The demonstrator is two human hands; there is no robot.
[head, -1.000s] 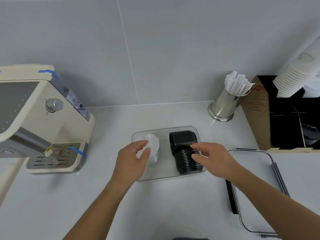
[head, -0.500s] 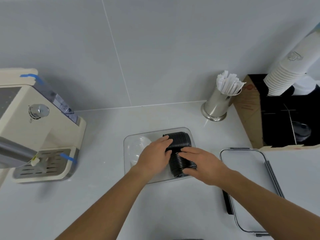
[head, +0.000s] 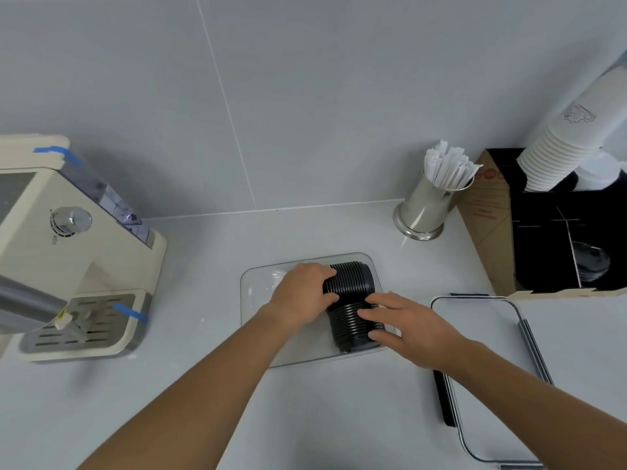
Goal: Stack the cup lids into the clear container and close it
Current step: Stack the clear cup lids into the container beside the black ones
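A clear rectangular container (head: 251,334) lies open on the white counter in the middle. Inside it a row of black cup lids (head: 353,290) lies on its side along the right half. My left hand (head: 302,295) is curled over the row's left flank. My right hand (head: 407,329) rests with spread fingers on the near part of the row. Clear lids (head: 268,281) sit in the container's left half, mostly hidden behind my left hand. The container's clear lid with a metal frame and black latch (head: 492,378) lies flat to the right.
A cream espresso machine (head: 64,245) stands at the left. At the back right are a steel cup of wrapped straws (head: 431,205) and a cardboard box (head: 488,225) with black dividers. A stack of white paper cups (head: 559,144) leans out of the box.
My left hand left the clear lids and moved right onto the black lid row. My right hand slid onto the near part of the row. The bent row now lies straighter.
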